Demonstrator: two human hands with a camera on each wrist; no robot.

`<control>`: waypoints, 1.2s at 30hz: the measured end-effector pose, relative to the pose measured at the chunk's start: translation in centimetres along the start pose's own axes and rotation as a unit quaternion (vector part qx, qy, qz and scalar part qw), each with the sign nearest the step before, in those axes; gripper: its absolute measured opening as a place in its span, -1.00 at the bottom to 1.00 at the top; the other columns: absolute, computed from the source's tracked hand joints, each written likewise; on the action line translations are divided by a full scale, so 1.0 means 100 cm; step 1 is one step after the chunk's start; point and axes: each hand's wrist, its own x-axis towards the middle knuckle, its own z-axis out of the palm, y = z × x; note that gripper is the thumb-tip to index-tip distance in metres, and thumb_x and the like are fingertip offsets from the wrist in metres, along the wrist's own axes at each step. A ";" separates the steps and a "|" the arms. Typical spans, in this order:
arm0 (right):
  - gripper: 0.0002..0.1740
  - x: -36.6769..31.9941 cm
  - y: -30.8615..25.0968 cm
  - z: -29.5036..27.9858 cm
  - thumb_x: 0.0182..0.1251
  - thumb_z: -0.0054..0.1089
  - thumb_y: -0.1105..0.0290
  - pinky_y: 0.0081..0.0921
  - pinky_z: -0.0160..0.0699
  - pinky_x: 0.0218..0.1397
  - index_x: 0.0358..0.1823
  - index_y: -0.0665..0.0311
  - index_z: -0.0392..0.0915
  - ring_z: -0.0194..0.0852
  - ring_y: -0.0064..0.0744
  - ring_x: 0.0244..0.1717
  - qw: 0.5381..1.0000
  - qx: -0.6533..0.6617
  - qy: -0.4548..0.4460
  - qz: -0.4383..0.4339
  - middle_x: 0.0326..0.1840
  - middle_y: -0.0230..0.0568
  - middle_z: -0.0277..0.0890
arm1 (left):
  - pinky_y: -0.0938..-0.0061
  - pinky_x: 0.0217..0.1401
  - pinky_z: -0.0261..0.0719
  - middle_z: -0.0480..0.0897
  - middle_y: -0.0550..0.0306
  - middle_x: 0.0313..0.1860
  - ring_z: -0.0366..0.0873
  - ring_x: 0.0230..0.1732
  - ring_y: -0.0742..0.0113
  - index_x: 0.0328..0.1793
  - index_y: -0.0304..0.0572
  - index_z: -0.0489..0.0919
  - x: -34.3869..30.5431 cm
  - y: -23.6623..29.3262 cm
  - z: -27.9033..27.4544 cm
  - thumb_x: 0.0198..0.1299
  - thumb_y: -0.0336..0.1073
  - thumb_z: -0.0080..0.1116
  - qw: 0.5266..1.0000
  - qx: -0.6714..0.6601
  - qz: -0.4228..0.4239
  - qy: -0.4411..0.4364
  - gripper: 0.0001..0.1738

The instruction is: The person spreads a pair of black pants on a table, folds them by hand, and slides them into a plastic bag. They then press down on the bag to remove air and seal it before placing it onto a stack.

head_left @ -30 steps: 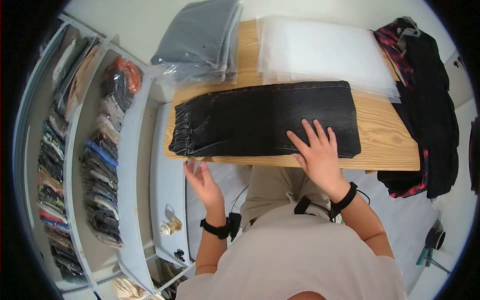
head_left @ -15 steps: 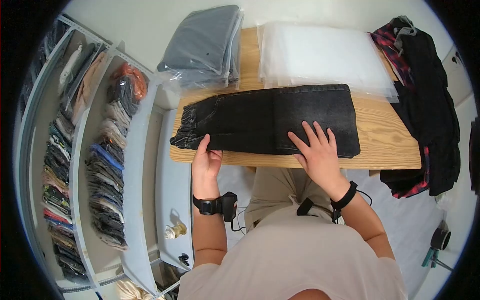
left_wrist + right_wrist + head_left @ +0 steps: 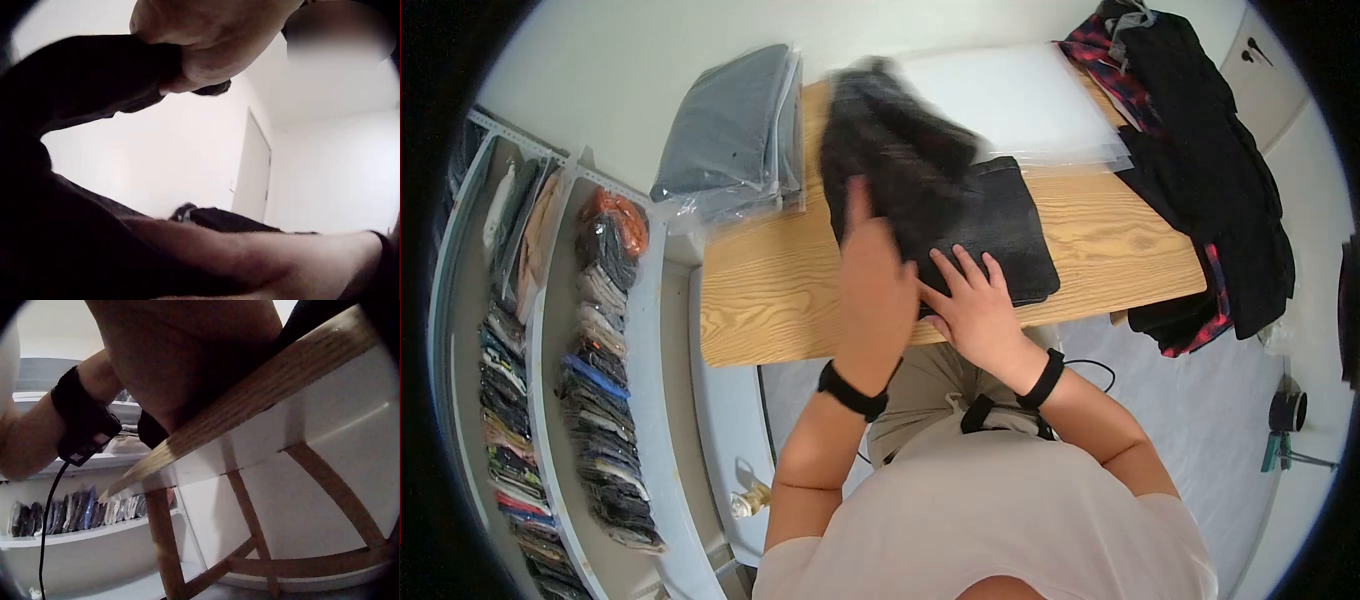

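Black jeans (image 3: 1010, 235) lie partly on the wooden table (image 3: 770, 290); their waistband half is lifted and folded over toward the right, blurred. My left hand (image 3: 870, 290) grips this raised part, its thumb side against the dark cloth. In the left wrist view the left hand (image 3: 206, 37) pinches the dark fabric (image 3: 94, 75). My right hand (image 3: 975, 310) lies with spread fingers on the lower, flat part of the jeans, close beside the left hand. The right wrist view shows the right hand (image 3: 187, 356) at the table edge (image 3: 250, 387), fingers hidden.
Bagged grey clothing (image 3: 730, 130) sits at the table's back left, clear plastic bags (image 3: 1010, 100) at the back. Black and red plaid clothes (image 3: 1200, 150) hang over the right end. Shelves of packed garments (image 3: 600, 400) stand at the left.
My left hand has taken hold of the waistband end and carried it up and rightward over the rest of the jeans. The right hand stays on the cloth; the head view has shifted.
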 end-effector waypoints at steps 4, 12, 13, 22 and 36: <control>-0.68 -0.006 0.007 0.016 0.04 0.21 0.19 -0.06 0.20 0.21 -0.17 0.10 0.65 0.39 -0.17 -0.01 0.999 -0.027 0.017 0.006 -0.13 -0.28 0.48 | 0.22 0.28 0.40 0.34 -0.34 0.28 0.29 0.34 -0.20 0.01 -0.41 0.36 -0.005 -0.004 0.054 0.06 -0.54 -0.04 0.950 0.038 0.146 -0.275 -0.66; -0.56 -0.018 0.016 -0.021 0.04 0.28 0.26 -0.17 0.24 0.27 -0.02 0.24 0.58 0.44 -0.13 0.09 0.980 0.163 -0.111 0.001 0.02 -0.11 0.51 | 0.06 0.40 0.18 0.27 -0.28 0.36 0.15 0.40 -0.28 0.19 -0.28 0.34 -0.018 -0.018 0.020 -0.03 -0.38 0.26 0.953 0.003 0.128 -0.276 -0.40; -0.60 -0.024 0.022 -0.029 0.07 0.29 0.29 -0.22 0.32 0.22 -0.05 0.27 0.58 0.47 -0.10 0.05 0.985 0.165 -0.026 -0.050 -0.02 -0.11 0.54 | 0.05 0.40 0.16 0.22 -0.29 0.39 0.13 0.41 -0.30 0.25 -0.26 0.31 -0.026 -0.022 0.011 -0.03 -0.33 0.29 0.965 0.054 0.098 -0.236 -0.33; -0.52 0.006 0.096 -0.041 0.18 0.33 0.23 -0.52 0.50 -0.11 -0.05 0.50 0.49 0.53 -0.40 -0.14 0.822 0.416 0.116 0.372 -0.16 -0.08 0.56 | 0.06 0.42 0.12 0.06 -0.43 0.42 0.09 0.40 -0.34 0.42 -0.07 0.24 -0.075 -0.061 0.017 -0.10 -0.47 0.24 0.986 -0.103 -0.098 -0.085 -0.16; -0.54 0.033 0.089 -0.073 0.09 0.30 0.31 -0.62 0.50 -0.19 -0.03 0.50 0.52 0.57 -0.46 -0.26 0.704 0.572 -0.083 0.413 -0.17 -0.12 0.61 | 0.25 0.26 0.39 0.12 -0.27 0.46 0.29 0.33 -0.15 0.21 0.17 0.57 -0.068 -0.049 0.008 -0.16 -0.75 0.03 0.990 0.017 -0.056 -0.125 -0.23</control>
